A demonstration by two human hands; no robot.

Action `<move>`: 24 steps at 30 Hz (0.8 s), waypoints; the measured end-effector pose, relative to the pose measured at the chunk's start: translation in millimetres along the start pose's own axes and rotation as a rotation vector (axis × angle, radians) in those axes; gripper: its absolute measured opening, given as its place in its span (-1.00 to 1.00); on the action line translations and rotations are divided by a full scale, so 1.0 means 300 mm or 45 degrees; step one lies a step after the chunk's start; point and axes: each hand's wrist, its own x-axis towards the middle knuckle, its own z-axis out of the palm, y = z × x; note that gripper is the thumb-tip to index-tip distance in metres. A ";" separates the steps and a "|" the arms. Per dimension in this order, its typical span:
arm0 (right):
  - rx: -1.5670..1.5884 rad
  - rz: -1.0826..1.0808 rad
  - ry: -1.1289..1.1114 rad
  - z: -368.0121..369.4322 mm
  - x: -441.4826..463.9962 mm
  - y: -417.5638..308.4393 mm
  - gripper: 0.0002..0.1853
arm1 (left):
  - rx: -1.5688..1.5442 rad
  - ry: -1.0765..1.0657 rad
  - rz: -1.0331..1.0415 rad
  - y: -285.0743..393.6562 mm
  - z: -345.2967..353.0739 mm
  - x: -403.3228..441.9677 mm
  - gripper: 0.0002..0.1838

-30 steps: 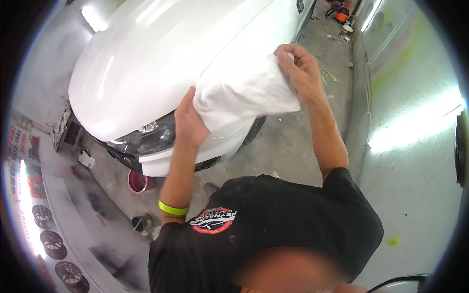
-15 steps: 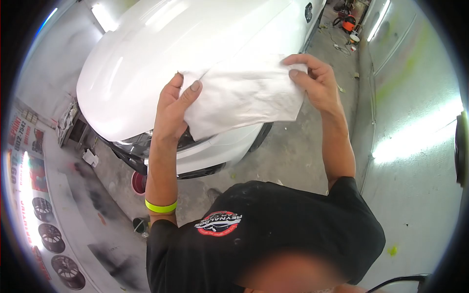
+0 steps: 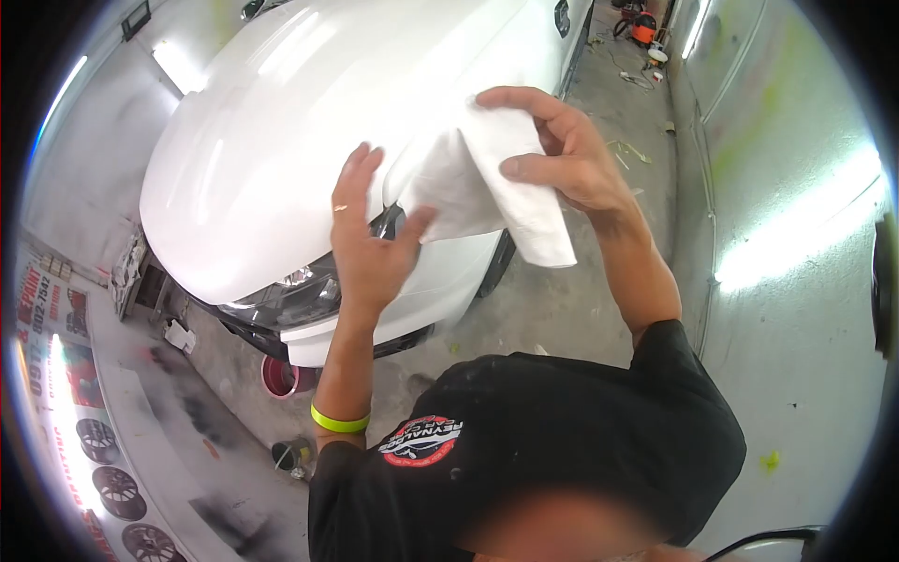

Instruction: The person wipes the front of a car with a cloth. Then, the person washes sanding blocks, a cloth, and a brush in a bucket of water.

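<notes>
Head view takes in, biggest first, a white car (image 3: 253, 164), its bonnet and front corner filling the upper middle. Set into that corner is a dark headlight (image 3: 314, 288), and a pinkish-red bucket (image 3: 306, 377) sits below on the floor (image 3: 552, 314). Smaller than these, a white cloth (image 3: 526, 201) hangs between the two hands, in front of the fender, with one part doubled over in a loose flap. The right hand (image 3: 573, 155) pinches the cloth between thumb and fingers. The left hand (image 3: 370, 248) is spread, thumb well apart from the fingers, just beside the cloth's near edge; I cannot tell whether they touch. Handling it well probably means a light pinch on the right, edges lined up, the flap smoothed flat by the left palm and no corner trailing. Smallest are a yellow-green wristband (image 3: 339, 423) and a ring (image 3: 341, 208).
</notes>
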 end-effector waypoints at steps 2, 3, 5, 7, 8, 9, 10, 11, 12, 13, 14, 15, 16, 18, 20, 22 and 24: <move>0.091 0.005 -0.039 0.019 -0.006 0.007 -0.49 | -0.033 -0.078 0.016 0.049 0.025 0.017 -0.28; 0.121 -0.026 -0.045 0.030 -0.016 0.010 -0.49 | -0.065 -0.150 0.038 0.062 0.038 0.017 -0.26; 0.150 -0.058 -0.047 0.019 -0.030 0.002 -0.49 | -0.197 -0.209 -0.063 0.061 0.065 0.001 -0.27; -0.086 0.097 -0.150 -0.020 -0.049 -0.023 -0.52 | -0.265 -0.250 -0.101 0.059 0.075 0.008 -0.40; -0.166 0.152 -0.177 -0.035 -0.057 -0.036 -0.53 | -0.278 -0.267 -0.095 0.050 0.066 0.017 -0.40; -0.271 0.199 -0.149 -0.055 -0.055 -0.050 -0.54 | -0.265 -0.389 -0.066 0.036 0.050 0.026 -0.45; -0.287 0.220 -0.140 -0.067 -0.057 -0.054 -0.55 | -0.252 -0.515 -0.037 0.032 0.031 0.036 -0.50; -0.302 0.241 -0.131 -0.080 -0.059 -0.058 -0.57 | -0.253 -0.647 -0.142 0.050 0.001 0.059 -0.57; -0.318 0.261 -0.122 -0.091 -0.063 -0.063 -0.58 | -0.262 -0.661 -0.143 0.052 -0.019 0.075 -0.57; -0.680 0.145 -0.115 -0.096 -0.060 -0.059 -0.60 | -0.308 -0.849 -0.224 0.047 -0.040 0.091 -0.58; -1.038 0.019 -0.109 -0.096 -0.057 -0.054 -0.61 | -0.348 -1.034 -0.306 0.049 -0.057 0.107 -0.59; -1.031 0.016 -0.109 -0.094 -0.053 -0.054 -0.61 | -0.346 -1.076 -0.393 0.060 -0.072 0.123 -0.59; -1.063 0.072 -0.092 -0.090 -0.052 -0.054 -0.62 | -0.339 -1.079 -0.398 0.054 -0.078 0.123 -0.59; -1.095 0.122 -0.074 -0.092 -0.045 -0.040 -0.63 | -0.499 -1.138 -0.536 0.038 -0.088 0.126 -0.57; -1.162 -0.269 -0.038 -0.101 -0.035 -0.008 -0.72 | -0.433 -1.048 -0.502 0.022 -0.075 0.108 -0.55; -1.273 -0.454 0.058 -0.082 -0.021 -0.004 -0.71 | -0.364 -0.966 -0.467 0.010 -0.045 0.081 -0.54; -1.381 -0.638 0.165 -0.047 -0.005 -0.018 -0.66 | 0.209 -0.260 -0.071 0.022 0.010 0.058 -0.46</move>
